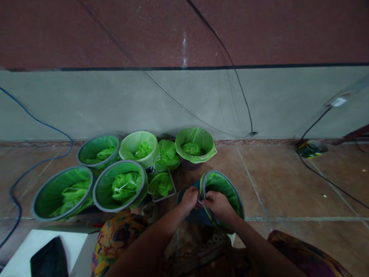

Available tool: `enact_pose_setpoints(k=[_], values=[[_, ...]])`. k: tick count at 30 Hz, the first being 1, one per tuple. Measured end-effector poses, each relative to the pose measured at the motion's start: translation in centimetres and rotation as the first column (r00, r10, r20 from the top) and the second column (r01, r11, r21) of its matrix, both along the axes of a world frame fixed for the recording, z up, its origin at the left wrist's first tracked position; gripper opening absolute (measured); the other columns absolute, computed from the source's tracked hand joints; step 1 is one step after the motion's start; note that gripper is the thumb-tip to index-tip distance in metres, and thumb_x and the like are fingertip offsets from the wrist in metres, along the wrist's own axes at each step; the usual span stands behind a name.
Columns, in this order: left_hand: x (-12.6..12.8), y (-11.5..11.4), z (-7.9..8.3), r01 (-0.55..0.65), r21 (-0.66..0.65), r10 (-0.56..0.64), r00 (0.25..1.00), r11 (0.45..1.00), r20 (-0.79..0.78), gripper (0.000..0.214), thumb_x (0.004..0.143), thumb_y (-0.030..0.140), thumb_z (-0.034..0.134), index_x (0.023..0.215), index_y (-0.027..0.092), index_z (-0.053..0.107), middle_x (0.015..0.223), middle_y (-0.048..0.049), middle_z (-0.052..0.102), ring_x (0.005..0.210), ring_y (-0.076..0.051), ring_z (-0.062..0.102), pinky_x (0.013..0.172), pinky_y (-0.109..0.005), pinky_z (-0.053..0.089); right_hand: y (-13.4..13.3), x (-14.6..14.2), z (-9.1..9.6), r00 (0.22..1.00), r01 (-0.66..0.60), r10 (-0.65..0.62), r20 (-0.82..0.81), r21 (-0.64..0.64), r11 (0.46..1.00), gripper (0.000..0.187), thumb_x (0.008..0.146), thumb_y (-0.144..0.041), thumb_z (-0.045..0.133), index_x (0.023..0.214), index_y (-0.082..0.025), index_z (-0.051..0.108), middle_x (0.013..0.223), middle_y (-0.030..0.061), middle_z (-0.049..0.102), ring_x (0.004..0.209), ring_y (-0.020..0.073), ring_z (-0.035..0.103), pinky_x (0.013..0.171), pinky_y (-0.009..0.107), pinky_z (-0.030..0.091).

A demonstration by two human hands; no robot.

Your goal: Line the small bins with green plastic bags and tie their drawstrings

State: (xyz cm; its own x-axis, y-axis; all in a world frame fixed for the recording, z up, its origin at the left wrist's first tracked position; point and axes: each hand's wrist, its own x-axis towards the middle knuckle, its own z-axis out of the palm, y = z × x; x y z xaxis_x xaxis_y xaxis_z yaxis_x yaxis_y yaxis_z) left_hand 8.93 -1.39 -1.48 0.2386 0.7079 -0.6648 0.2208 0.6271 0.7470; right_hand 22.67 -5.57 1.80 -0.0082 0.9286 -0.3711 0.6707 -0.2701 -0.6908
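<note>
In front of me a blue bin [196, 214] with a grey rim [236, 189] stands on the floor, lined with a green plastic bag [221, 185]. My left hand [190, 199] is closed in a pinch at the left side of the rim, on the bag's folded-over edge. Close beside it, my right hand [219, 205] reaches over the opening with its fingers closed on the same edge. The exact bit between the fingertips is small and partly hidden by the fingers.
Several green-lined bins [119, 186] stand to the left, with bunched green bags inside. Another lined bin [195, 148] is by the wall. A white surface at lower left holds a dark tablet-like object [49, 262]. A blue cable [41, 159] and black cables [340, 185] cross the floor.
</note>
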Motion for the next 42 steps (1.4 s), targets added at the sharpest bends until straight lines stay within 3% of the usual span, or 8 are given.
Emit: enact_pose_setpoints(k=[3, 6, 12, 21, 29, 36, 42], values=[[0.0, 1.1, 0.4, -0.027, 0.133, 0.026, 1.000, 0.991, 0.011, 0.024, 0.086, 0.035, 0.049, 0.072, 0.017, 0.057, 0.059, 0.0039, 0.054, 0.053, -0.011, 0.053, 0.051, -0.022, 0.041, -0.3, -0.1, -0.6, 1.000, 0.000, 0.001, -0.027, 0.013, 1.000, 0.017, 0.075, -0.033, 0.059, 0.077, -0.018, 0.068, 0.071, 0.0024, 0.067, 0.066, 0.0161, 0.060, 0.063, 0.024, 0.040], [0.2, 1.8, 0.4, -0.049, 0.205, 0.044, 0.999, 0.978, 0.029, 0.022, 0.077, 0.030, 0.062, 0.062, 0.015, 0.059, 0.055, 0.0041, 0.053, 0.054, -0.009, 0.048, 0.053, -0.021, 0.037, -0.5, -0.3, -1.1, 1.000, -0.002, 0.003, -0.030, 0.028, 1.000, 0.017, 0.074, -0.033, 0.060, 0.073, -0.018, 0.067, 0.068, 0.0019, 0.067, 0.063, 0.0153, 0.058, 0.061, 0.024, 0.039], [0.3, 1.9, -0.3, -0.083, 0.112, 0.081, 0.997, 0.990, 0.018, 0.017, 0.074, 0.018, 0.059, 0.058, 0.015, 0.057, 0.047, 0.0051, 0.048, 0.043, -0.008, 0.044, 0.047, -0.022, 0.034, -0.7, 0.0, -0.9, 1.000, -0.015, 0.015, 0.011, 0.035, 0.999, 0.019, 0.076, -0.034, 0.059, 0.076, -0.018, 0.070, 0.068, 0.0024, 0.068, 0.064, 0.0154, 0.059, 0.060, 0.024, 0.038], [0.1, 2.0, -1.2, -0.096, 0.128, 0.104, 0.993, 0.987, -0.054, 0.016, 0.076, 0.017, 0.058, 0.061, 0.015, 0.057, 0.049, 0.0048, 0.050, 0.046, -0.008, 0.046, 0.047, -0.020, 0.032, -0.7, 0.2, -1.2, 1.000, -0.016, 0.017, -0.026, 0.032, 0.999, 0.021, 0.076, -0.033, 0.059, 0.082, -0.018, 0.072, 0.074, 0.0037, 0.071, 0.069, 0.0175, 0.062, 0.065, 0.025, 0.042], [0.1, 1.5, -0.4, -0.101, 0.145, 0.110, 0.992, 0.984, -0.055, 0.013, 0.072, 0.013, 0.059, 0.060, 0.015, 0.058, 0.049, 0.0051, 0.049, 0.047, -0.008, 0.044, 0.046, -0.021, 0.031, -0.8, -0.2, -1.0, 0.998, -0.031, 0.033, -0.057, 0.031, 0.999, 0.020, 0.078, -0.032, 0.058, 0.084, -0.019, 0.071, 0.077, 0.0033, 0.071, 0.071, 0.0172, 0.063, 0.066, 0.025, 0.043], [0.1, 1.3, 0.6, -0.133, 0.063, 0.127, 0.988, 0.989, 0.085, 0.018, 0.078, 0.024, 0.054, 0.062, 0.017, 0.056, 0.052, 0.0047, 0.051, 0.048, -0.009, 0.048, 0.049, -0.022, 0.041, -0.5, -0.4, -0.4, 0.999, -0.048, 0.049, -0.004, 0.058, 0.997, 0.020, 0.078, -0.031, 0.058, 0.087, -0.019, 0.071, 0.075, 0.0030, 0.070, 0.070, 0.0172, 0.061, 0.065, 0.025, 0.042], [-0.1, 1.2, 1.4, -0.118, 0.006, 0.115, 0.977, 0.993, 0.177, 0.025, 0.070, 0.039, 0.068, 0.063, 0.017, 0.057, 0.052, 0.0045, 0.052, 0.049, -0.010, 0.051, 0.050, -0.023, 0.043, -0.4, -0.6, 0.3, 0.989, -0.117, 0.115, 0.098, 0.005, 0.993, 0.020, 0.081, -0.028, 0.055, 0.087, -0.017, 0.070, 0.078, 0.0046, 0.070, 0.071, 0.0171, 0.061, 0.066, 0.025, 0.039]])
